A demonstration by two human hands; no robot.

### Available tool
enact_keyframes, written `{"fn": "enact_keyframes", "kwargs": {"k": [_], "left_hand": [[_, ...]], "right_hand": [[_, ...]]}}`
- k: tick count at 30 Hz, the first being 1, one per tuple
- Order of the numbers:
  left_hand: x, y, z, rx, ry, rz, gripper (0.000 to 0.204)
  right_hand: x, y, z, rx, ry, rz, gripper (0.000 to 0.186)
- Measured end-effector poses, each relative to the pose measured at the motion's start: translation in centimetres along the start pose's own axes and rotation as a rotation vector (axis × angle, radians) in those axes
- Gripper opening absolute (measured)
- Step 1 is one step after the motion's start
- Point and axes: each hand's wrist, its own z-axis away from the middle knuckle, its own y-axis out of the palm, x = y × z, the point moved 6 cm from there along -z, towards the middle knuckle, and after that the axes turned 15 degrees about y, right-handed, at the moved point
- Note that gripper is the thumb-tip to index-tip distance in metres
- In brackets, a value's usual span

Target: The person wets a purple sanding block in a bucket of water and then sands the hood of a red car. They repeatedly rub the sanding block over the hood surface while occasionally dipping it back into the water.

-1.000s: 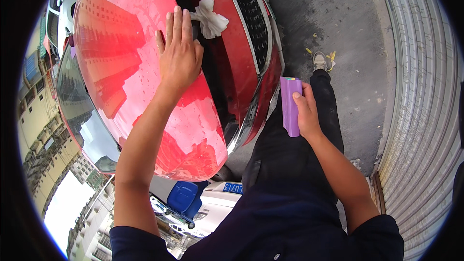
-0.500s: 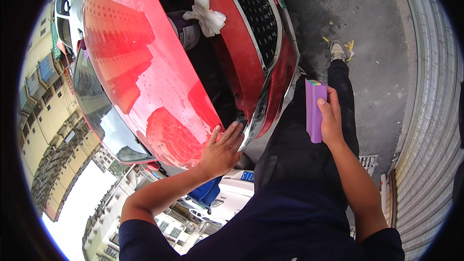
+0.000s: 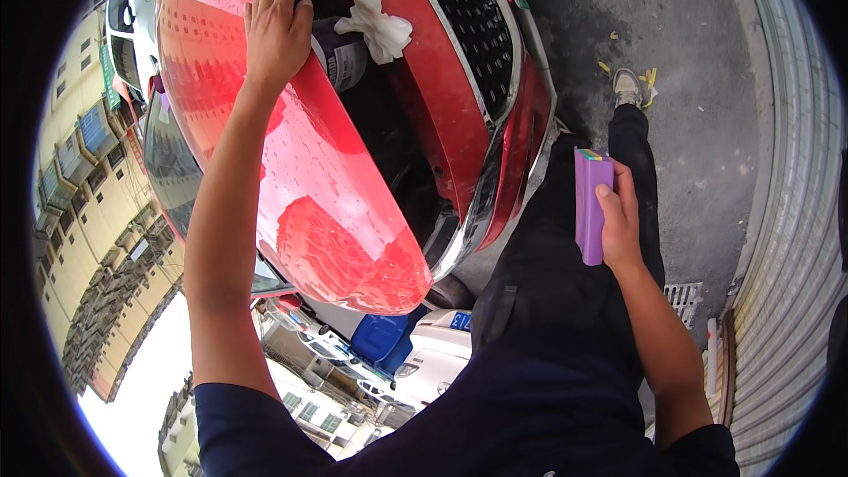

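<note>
My left hand (image 3: 278, 40) rests with its fingers spread on the front edge of a red car hood (image 3: 336, 212), toward the far end. The hood stands raised, with a dark gap between it and the red front end (image 3: 450, 97). In that gap, close to my left hand, a container (image 3: 343, 62) with a pale label is partly hidden. A crumpled white cloth (image 3: 380, 28) lies beside it. Away from the car, my right hand (image 3: 621, 216) grips a long purple block (image 3: 590, 212) with coloured layers at its end, held upright over my leg.
Water drops or specks dot the glossy hood. A black grille (image 3: 468, 26) faces the grey pavement (image 3: 698, 150). A corrugated metal shutter (image 3: 804, 212) runs along the right. Another white car (image 3: 433, 353) and a blue bin (image 3: 382, 337) are at the near left. A drain grate (image 3: 682, 299) lies by the shutter.
My left hand has moved from the hood's near front corner to farther along its front edge. The right hand with the purple block has shifted slightly right. The hood's near corner is now uncovered.
</note>
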Motion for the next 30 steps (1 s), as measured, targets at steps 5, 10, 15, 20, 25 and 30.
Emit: {"fn": "enact_keyframes", "kwargs": {"k": [5, 10, 15, 20, 25, 30], "left_hand": [[-2.9, -0.6, 2.9, -0.056, -0.014, -0.018, 0.049], [-8.0, -1.5, 5.9, -0.009, 0.017, 0.004, 0.031], [-12.8, -1.5, 9.9, 0.085, 0.032, 0.032, 0.018], [-18.4, -1.8, 17.2, 0.403, -0.026, 0.124, 0.055], [-18.8, -3.8, 17.5, 0.317, 0.078, 0.062, 0.098], [-7.5, -2.8, 8.1, -0.001, -0.267, -0.035, 0.084]], "right_hand": [[-0.4, 1.0, 0.4, 0.061, 0.042, -0.026, 0.050], [-0.4, 2.2, 0.7, 0.086, 0.034, 0.003, 0.052], [-0.5, 3.4, 1.0, 0.131, 0.062, -0.007, 0.051], [-0.4, 4.6, 1.3, 0.180, 0.079, 0.010, 0.050], [0.3, 5.3, 1.4, 0.139, 0.023, 0.036, 0.050], [0.8, 6.5, 1.4, 0.176, 0.037, 0.026, 0.051]]}}
